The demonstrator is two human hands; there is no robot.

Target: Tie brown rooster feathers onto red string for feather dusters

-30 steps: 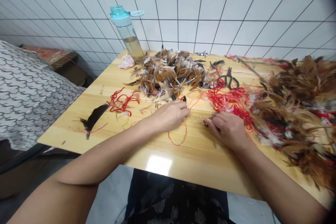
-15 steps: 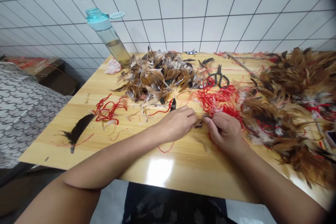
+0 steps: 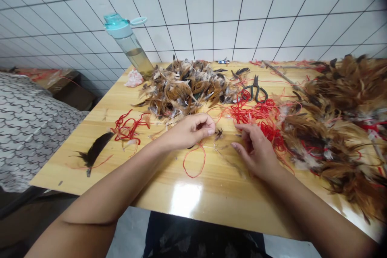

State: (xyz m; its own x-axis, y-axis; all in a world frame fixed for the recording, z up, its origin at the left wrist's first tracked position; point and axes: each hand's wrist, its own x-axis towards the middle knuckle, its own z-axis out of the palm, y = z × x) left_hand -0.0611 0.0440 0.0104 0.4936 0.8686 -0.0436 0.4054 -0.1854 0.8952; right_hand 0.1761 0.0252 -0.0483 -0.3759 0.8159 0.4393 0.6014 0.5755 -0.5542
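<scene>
The left hand (image 3: pixel 193 130) has moved leftward, pinching a small dark feather (image 3: pixel 219 132), perhaps to steady it; the right hand (image 3: pixel 256 148) gapes.

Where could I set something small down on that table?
Probably on the table's bare strip between the red loop and near edge. Another patch lies between the pinkish lump and left red threads. It's crowded at right with brown feathers, and towards the back with the feather pile, thread tangle and scissors.
</scene>
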